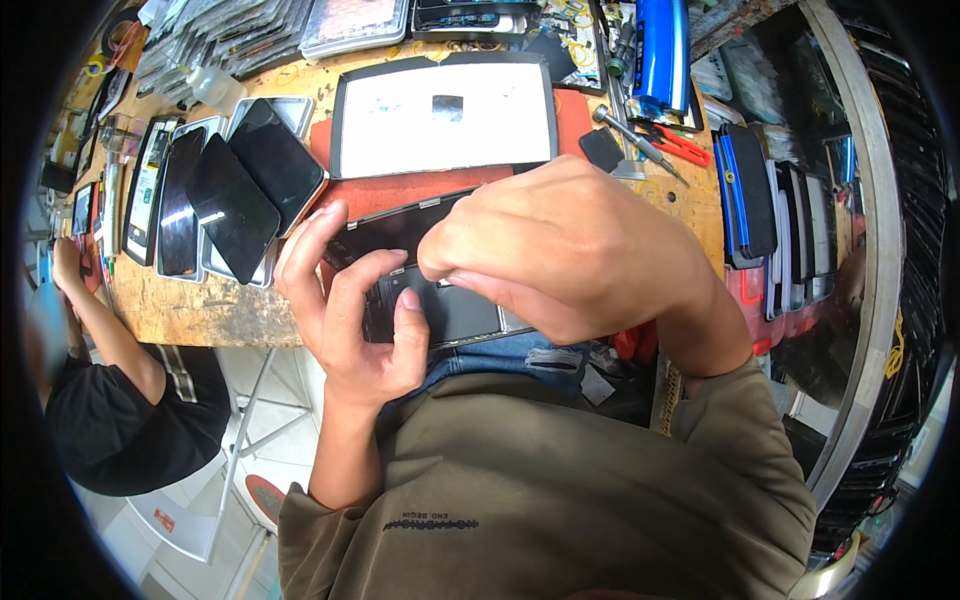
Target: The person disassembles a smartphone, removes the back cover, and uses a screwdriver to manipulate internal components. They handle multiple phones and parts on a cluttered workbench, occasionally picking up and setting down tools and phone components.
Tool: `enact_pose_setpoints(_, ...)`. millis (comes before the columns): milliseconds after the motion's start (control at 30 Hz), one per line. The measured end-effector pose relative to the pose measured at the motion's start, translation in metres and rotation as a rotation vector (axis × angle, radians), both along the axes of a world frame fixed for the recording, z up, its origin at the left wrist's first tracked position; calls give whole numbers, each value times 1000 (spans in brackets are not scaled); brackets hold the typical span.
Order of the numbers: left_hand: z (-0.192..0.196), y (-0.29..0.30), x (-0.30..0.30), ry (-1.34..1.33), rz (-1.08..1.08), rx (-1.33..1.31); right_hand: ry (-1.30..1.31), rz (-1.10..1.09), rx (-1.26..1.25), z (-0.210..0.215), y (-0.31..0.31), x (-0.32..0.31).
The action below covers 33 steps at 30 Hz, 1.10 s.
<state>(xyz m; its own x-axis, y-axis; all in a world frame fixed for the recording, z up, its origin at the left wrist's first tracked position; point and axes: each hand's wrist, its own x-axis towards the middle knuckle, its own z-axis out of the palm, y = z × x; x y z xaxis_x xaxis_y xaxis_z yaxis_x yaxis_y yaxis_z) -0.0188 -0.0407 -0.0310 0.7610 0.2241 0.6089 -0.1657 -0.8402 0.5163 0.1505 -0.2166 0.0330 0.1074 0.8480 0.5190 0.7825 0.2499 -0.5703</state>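
Note:
An opened phone (pixel 462 326) with its dark inside showing is held in front of my chest, at the near edge of the bench. My left hand (pixel 355 325) grips its left end, with the thumb and index finger bent over the inside. My right hand (pixel 575 245) is closed above the middle of the phone, thumb and fingertips pressed together. Whatever those fingertips pinch is hidden. Behind my hands a dark panel (pixel 385 232) with small silver pieces along its edge joins or lies against the phone; the join is covered.
A white work pad (pixel 445 145) with a small dark square lies on a red mat (pixel 380 190). Loose phone screens (pixel 235 205) are stacked left. A screwdriver (pixel 640 138) and red-handled pliers (pixel 682 147) lie right. At far left, another person's arm (pixel 105 310) reaches the bench.

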Motion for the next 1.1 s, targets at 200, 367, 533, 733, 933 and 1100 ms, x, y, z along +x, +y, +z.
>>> enact_pose_setpoints(200,0,-1,0,-9,6,-8,-12,14,1,2,-2,1)
enact_pose_setpoints(367,1,-1,0,3,8,13,-118,-48,-6,7,-7,1)
enact_pose_setpoints(533,3,-1,0,12,9,28,-168,-33,-143,10,-8,-1)
enact_pose_setpoints(733,4,-1,0,9,-1,15,-299,-79,-266,21,-14,-10)
enact_pose_setpoints(933,4,-1,1,17,1,18,-300,-127,-212,19,-13,-9)
enact_pose_setpoints(1100,4,-1,1,24,4,27,-351,-159,-307,25,-16,-14)
